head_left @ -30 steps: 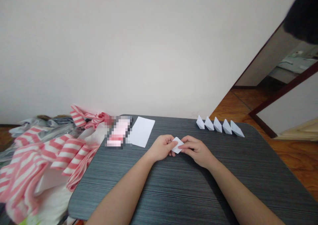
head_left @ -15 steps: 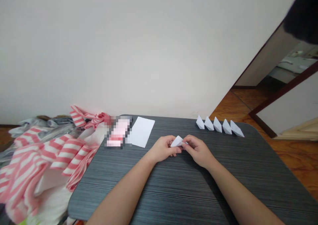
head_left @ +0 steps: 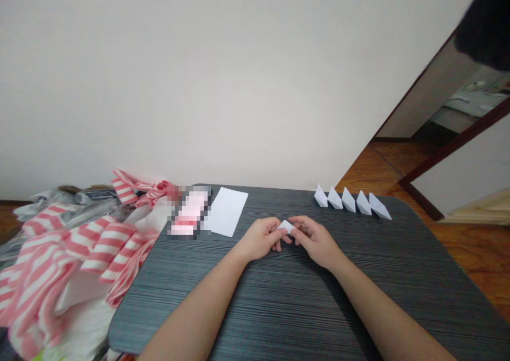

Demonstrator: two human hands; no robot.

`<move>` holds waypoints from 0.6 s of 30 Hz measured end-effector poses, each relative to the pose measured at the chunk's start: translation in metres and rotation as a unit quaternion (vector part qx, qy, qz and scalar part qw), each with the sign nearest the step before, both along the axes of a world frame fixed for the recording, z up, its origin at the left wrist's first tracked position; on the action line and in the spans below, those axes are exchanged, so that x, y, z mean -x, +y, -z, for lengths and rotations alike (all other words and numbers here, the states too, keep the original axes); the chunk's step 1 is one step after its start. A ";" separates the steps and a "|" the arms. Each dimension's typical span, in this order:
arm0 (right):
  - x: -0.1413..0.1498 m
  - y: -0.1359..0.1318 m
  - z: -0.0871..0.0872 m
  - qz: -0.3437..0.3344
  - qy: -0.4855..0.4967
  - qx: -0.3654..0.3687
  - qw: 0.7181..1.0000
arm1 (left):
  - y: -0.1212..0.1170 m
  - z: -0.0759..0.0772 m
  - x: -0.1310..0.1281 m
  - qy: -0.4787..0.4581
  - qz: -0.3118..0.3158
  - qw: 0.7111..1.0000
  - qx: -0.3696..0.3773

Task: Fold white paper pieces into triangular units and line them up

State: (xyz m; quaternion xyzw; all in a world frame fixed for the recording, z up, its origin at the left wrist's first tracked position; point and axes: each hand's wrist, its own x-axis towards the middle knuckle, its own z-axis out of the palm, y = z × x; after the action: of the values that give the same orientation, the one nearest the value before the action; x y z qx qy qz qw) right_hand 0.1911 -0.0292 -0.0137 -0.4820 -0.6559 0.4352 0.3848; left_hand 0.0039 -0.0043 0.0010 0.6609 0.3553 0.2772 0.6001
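Tiny folded paper [head_left: 286, 226] is pinched narrow by the fingers of the left hand [head_left: 261, 238] and right hand [head_left: 316, 240]; five paper boats [head_left: 353, 201] are lined up at 1 o'clock, one white sheet [head_left: 227, 212] at 11.

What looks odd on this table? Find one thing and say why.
A pixelated block beside the white paper looks odd: its coarse squares hide whatever lies there.

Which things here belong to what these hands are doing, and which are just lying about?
Belonging: left hand, right hand, small folded white paper between them, row of five folded paper shapes, white paper sheet.
Lying about: pink-striped fabric, pixelated item.
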 end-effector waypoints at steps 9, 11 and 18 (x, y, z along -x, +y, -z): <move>-0.003 0.000 -0.002 -0.005 -0.062 0.047 0.997 | 0.001 0.003 -0.001 -0.004 -0.011 1.000 0.019; -0.002 0.000 -0.001 -0.003 -0.063 0.049 0.997 | 0.001 0.003 -0.001 -0.006 -0.009 1.000 0.018; -0.002 -0.001 -0.002 -0.006 -0.059 0.048 0.997 | 0.001 0.003 -0.001 -0.008 -0.005 1.000 0.020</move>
State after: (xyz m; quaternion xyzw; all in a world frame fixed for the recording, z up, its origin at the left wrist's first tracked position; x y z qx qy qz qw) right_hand 0.1927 -0.0300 -0.0117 -0.5208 -0.6589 0.4388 0.3195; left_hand 0.0049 -0.0029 -0.0023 0.6448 0.3593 0.2783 0.6145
